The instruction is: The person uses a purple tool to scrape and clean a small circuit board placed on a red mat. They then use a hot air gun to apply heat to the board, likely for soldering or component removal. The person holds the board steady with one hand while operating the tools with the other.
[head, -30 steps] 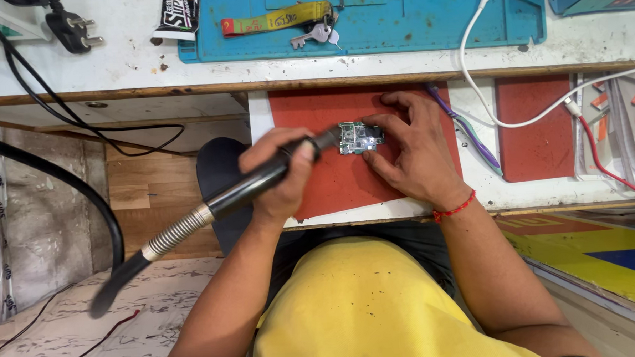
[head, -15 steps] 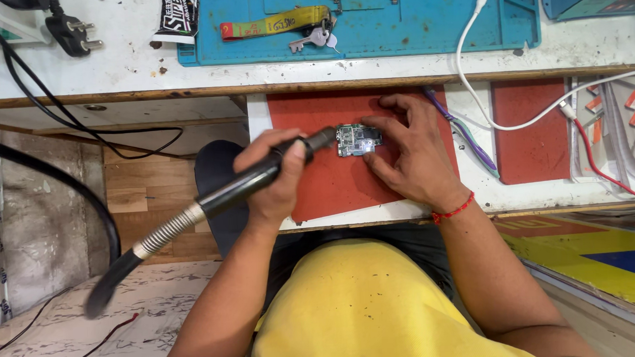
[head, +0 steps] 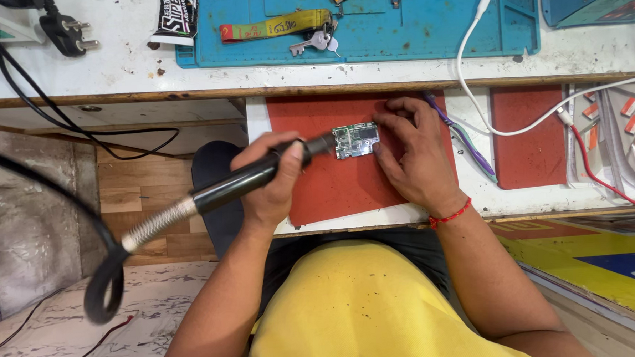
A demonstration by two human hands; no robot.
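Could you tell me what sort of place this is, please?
Probably an electronics repair bench: the left hand holds a hot-air tool to a small circuit board, with a blue work mat behind.
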